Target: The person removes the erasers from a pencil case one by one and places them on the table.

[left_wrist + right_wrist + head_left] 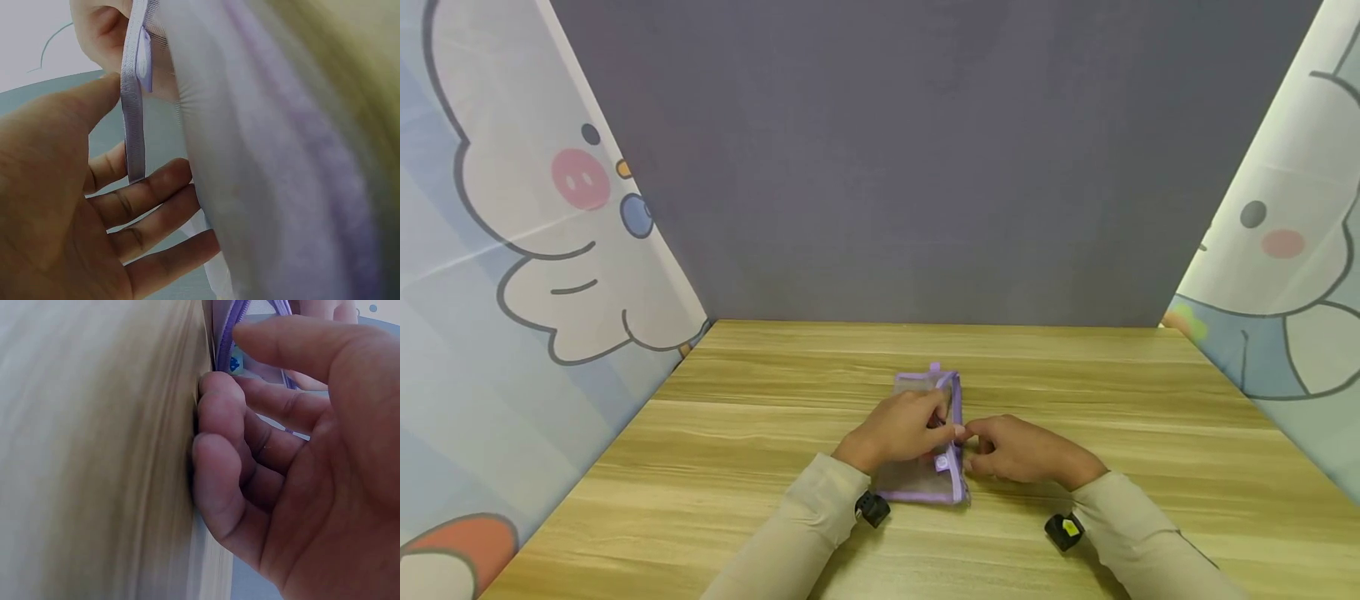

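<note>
A see-through mesh zipper pouch [901,482] with purple trim lies on the table, its zipper side towards the right. My left hand [898,427] reaches over the pouch and pinches the upper purple zipper edge [132,106] between thumb and forefinger, the other fingers spread behind it. From the right, my right hand [1022,450] holds the lower zipper edge [226,340] with thumb and forefinger, its remaining fingers curled against the tabletop. Between the two edges the mouth gapes. A small piece with a blue print [235,361] shows inside, partly hidden by fingers.
The wood-grain table [715,417] runs back to a dark grey panel [940,167]. Cartoon-printed sheets [535,317] stand along both sides. A black wrist camera [872,508] sits at the left cuff, another [1063,532] at the right cuff.
</note>
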A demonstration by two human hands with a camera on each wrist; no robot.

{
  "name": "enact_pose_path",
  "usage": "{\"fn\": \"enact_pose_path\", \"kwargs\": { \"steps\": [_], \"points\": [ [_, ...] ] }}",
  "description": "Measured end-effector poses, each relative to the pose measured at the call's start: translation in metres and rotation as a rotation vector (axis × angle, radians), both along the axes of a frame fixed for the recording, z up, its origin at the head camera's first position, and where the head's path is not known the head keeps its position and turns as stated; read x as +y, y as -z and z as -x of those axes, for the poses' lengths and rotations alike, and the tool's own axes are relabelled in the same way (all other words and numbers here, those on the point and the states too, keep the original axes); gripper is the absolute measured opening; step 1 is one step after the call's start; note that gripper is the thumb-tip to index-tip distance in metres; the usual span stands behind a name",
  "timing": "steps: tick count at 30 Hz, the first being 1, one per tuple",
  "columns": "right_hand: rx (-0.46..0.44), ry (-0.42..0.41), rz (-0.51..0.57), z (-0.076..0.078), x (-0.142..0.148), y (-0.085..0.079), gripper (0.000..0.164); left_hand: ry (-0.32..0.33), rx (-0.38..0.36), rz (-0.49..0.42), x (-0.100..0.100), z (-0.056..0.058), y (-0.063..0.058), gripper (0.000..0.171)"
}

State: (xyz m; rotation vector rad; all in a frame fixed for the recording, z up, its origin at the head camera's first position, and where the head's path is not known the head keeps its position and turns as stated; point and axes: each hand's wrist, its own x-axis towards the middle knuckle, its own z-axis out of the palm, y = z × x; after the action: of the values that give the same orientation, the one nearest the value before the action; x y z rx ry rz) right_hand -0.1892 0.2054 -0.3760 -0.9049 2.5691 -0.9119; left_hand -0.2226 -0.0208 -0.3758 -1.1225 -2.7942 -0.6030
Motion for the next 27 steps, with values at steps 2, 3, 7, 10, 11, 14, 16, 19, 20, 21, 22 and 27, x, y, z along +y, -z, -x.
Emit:
{"fn": "enact_pose_path", "kwargs": {
  "steps": [2,3,7,10,11,14,16,19,20,21,22,27],
  "points": [
    [-0.001,0.002,-0.004,0.0003,-0.0008,0.0002,0.025,-0.005,-0.013,-0.011,-0.0014,-0.0004,0.0000,0.030],
    [-0.002,0.000,-0.005,0.0006,-0.0012,0.0004,0.026,-0.007,-0.018,-0.017,-0.0018,-0.0003,0.0001,0.028],
    [-0.024,0.001,-0.002,0.0011,-0.0027,0.0009,0.031,-0.006,-0.028,-0.036,-0.0037,0.0004,-0.0005,0.018],
    [-0.032,0.010,-0.004,0.0012,-0.0033,0.0015,0.032,0.007,-0.043,-0.052,-0.0043,0.0010,-0.0014,0.011],
    [-0.033,0.013,-0.005,0.0012,-0.0033,0.0017,0.032,0.013,-0.045,-0.056,-0.0044,0.0013,-0.0015,0.008],
    [-0.035,0.022,-0.005,0.0012,-0.0031,0.0026,0.031,0.027,-0.063,-0.051,-0.0046,0.0014,-0.0024,0.019],
    [-0.034,0.025,-0.002,0.0013,-0.0028,0.0034,0.030,0.023,-0.072,-0.033,-0.0047,0.0007,-0.0030,0.031],
    [-0.041,0.029,0.001,0.0016,-0.0025,0.0041,0.030,-0.002,-0.076,0.005,-0.0053,-0.0008,-0.0036,0.042],
    [-0.043,0.029,0.003,0.0017,-0.0025,0.0041,0.030,-0.013,-0.067,0.020,-0.0057,-0.0012,-0.0037,0.044],
    [-0.045,0.030,0.003,0.0018,-0.0025,0.0041,0.030,-0.023,-0.050,0.039,-0.0058,-0.0016,-0.0041,0.044],
    [-0.046,0.029,0.004,0.0018,-0.0026,0.0040,0.030,-0.031,-0.035,0.056,-0.0061,-0.0018,-0.0044,0.045],
    [-0.049,0.031,0.004,0.0017,-0.0033,0.0030,0.030,-0.067,0.007,0.135,-0.0089,-0.0038,-0.0084,0.053]
  ]
}}
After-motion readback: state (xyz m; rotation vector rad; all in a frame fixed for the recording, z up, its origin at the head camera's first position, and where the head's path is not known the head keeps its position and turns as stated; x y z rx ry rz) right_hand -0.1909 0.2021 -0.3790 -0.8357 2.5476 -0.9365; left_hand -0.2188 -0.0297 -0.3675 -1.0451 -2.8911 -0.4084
